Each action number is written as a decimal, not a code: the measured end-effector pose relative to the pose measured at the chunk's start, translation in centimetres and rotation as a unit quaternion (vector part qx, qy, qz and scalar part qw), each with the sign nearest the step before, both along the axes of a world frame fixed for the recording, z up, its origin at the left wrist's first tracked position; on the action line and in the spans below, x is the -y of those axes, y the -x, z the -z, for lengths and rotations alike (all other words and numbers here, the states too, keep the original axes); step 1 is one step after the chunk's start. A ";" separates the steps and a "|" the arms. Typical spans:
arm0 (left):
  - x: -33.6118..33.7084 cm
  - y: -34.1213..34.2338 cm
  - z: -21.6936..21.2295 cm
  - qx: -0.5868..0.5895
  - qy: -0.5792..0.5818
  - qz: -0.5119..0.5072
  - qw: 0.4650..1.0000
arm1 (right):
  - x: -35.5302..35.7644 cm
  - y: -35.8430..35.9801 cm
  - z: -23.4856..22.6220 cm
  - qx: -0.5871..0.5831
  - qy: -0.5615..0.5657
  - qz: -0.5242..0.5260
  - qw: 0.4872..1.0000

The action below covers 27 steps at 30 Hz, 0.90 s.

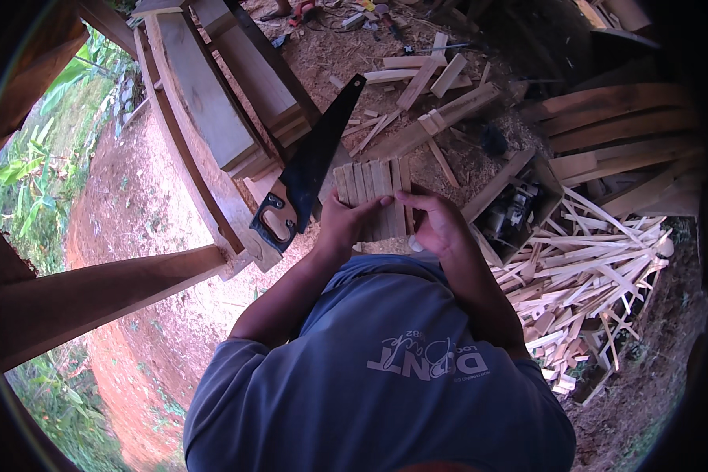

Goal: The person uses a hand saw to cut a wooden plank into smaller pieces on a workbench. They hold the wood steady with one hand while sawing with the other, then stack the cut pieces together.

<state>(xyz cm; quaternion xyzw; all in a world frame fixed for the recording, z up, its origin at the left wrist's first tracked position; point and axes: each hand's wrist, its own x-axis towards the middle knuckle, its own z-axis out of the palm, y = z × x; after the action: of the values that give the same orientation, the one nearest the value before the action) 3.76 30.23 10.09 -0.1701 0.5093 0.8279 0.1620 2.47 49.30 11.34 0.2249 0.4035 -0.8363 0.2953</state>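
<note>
Close to my body I hold a bundle of short wooden slats [376,179], lined up side by side. My left hand [346,223] is closed round the bundle's left side, its thumb lying across the front of the slats. On the other side my right hand [439,223] grips the right edge, thumb and fingers at the outermost slat. The far sides of both hands' fingers are hidden. Just left of the bundle lies a handsaw [316,153] with a dark blade and a black-and-wood handle, resting on the end of the timber work.
Long planks [204,90] on a timber frame stretch away at the left, with a wooden beam [110,295] below them. To the right sits a wooden box [518,206] with metal parts, beside a heap of offcuts [598,275]. Loose wood pieces [421,82] and tools lie ahead.
</note>
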 end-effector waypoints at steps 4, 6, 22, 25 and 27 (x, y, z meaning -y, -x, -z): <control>0.0 0.0 -0.6 0.013 0.015 0.000 1.000 | -0.3 -0.1 0.8 0.013 0.050 -0.025 0.998; 0.1 0.1 -0.4 0.006 0.011 0.002 1.000 | -0.2 -0.1 0.7 0.008 0.049 -0.027 0.998; -0.2 0.8 0.5 -0.003 0.015 -0.020 1.000 | 0.4 0.5 -0.4 0.007 0.031 0.008 0.999; -0.1 0.8 0.1 0.007 0.012 -0.017 1.000 | 0.4 0.6 -0.3 0.005 0.029 0.009 1.000; -0.1 0.8 -0.1 0.007 0.016 -0.016 1.000 | 0.4 0.6 -0.3 0.004 0.024 0.009 1.000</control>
<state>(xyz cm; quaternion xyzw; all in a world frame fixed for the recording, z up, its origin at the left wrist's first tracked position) 2.98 30.36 10.22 -0.1861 0.5184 0.8211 0.1495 1.85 48.93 11.64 0.2248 0.3801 -0.8474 0.2947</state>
